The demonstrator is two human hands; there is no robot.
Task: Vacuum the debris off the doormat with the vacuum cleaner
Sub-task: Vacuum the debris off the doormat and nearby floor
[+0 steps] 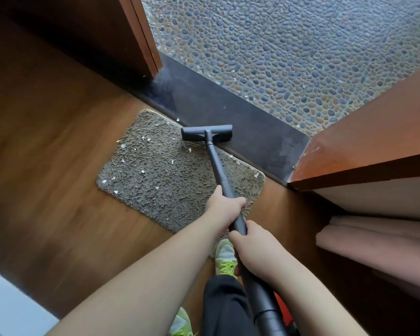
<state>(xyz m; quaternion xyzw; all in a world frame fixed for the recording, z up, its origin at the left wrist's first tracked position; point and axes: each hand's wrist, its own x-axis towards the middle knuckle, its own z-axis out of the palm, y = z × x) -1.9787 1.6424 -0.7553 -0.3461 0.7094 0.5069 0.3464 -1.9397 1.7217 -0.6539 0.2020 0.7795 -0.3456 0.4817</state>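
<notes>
A grey shaggy doormat (160, 173) lies on the wooden floor against a dark threshold. Several small white scraps of debris (142, 171) dot it, mostly on its left and middle. The vacuum cleaner's black floor nozzle (206, 133) rests at the mat's far edge, partly over the threshold. Its black tube (217, 166) runs back toward me. My left hand (224, 206) grips the tube higher up, over the mat's near right corner. My right hand (255, 248) grips the tube just behind it, where the tube widens into the hose.
The dark threshold (240, 122) leads to a pebble-patterned floor (301, 57) outside with scattered white bits. A wooden door frame (143, 37) stands left, an open wooden door (364, 146) right. Pink folded fabric (374, 238) lies at right. My shoes (226, 260) stand near the mat's edge.
</notes>
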